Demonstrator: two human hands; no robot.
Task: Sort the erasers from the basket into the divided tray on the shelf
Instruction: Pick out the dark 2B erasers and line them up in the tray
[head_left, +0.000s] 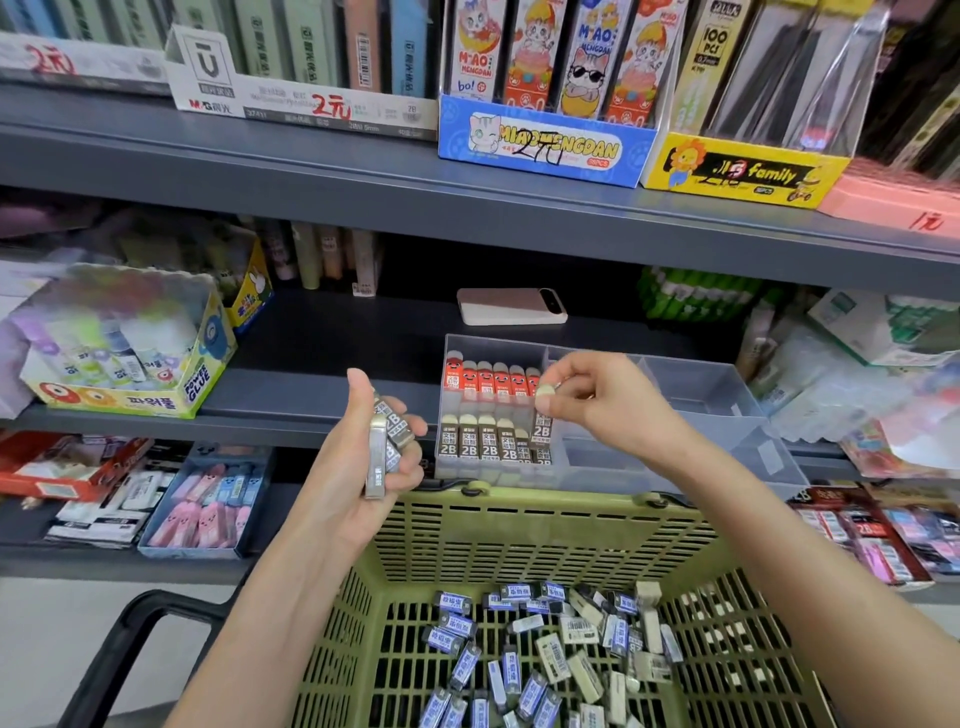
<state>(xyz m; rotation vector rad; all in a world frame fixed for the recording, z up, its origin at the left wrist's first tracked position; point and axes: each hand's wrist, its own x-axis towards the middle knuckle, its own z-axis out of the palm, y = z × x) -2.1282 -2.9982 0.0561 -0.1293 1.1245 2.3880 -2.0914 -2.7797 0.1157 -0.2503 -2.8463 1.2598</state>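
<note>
Up at the shelf edge, the fingers (563, 371) of the right hand (613, 410) curl in a pinch on the cream top end of a brown-sleeved rectangular eraser marked 2B (542, 428). It stands upright at the right end of a row of matching brown 2B erasers (480, 441) in the front left compartment of the clear plastic divided tray (691, 400). Behind that row, a row of red-sleeved erasers (488, 379) fills the back left compartment. Left of the tray, the left hand (340, 467) grips a small stack of brown-sleeved erasers (387, 436), fingers curled round them. The tray sits on a dark grey metal shelf (322, 353), with a pale pink phone (511, 306) lying flat behind it. Below both hands, an olive-green slotted plastic basket (519, 525) holds loose blue-sleeved and white erasers (519, 665) on its floor.
</note>
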